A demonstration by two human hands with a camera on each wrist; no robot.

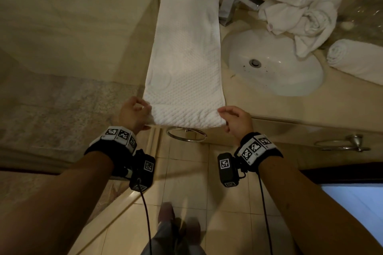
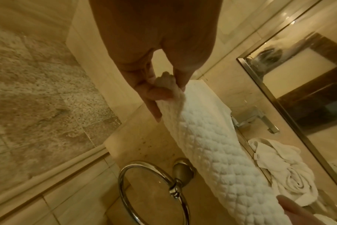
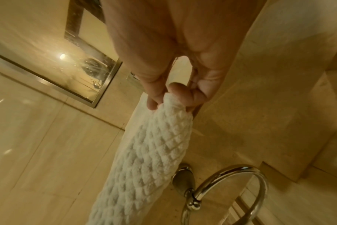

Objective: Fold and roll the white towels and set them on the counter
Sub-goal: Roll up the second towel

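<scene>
A white waffle-textured towel [image 1: 184,64] lies folded into a long strip on the beige counter [image 1: 269,107], left of the sink, its near end at the counter's front edge. My left hand [image 1: 135,113] pinches the near left corner of the towel [image 2: 212,146]. My right hand [image 1: 234,119] pinches the near right corner of the same towel [image 3: 144,152]. A rolled white towel [image 1: 356,60] lies on the counter at the far right. A crumpled white towel [image 1: 300,12] is heaped behind the sink, partly over its rim.
A white oval sink [image 1: 275,62] with a chrome faucet [image 1: 234,2] sits right of the strip. A chrome towel ring [image 1: 186,134] hangs under the counter edge below the towel, another [image 1: 344,144] further right. A glass shower wall [image 1: 83,27] borders the left.
</scene>
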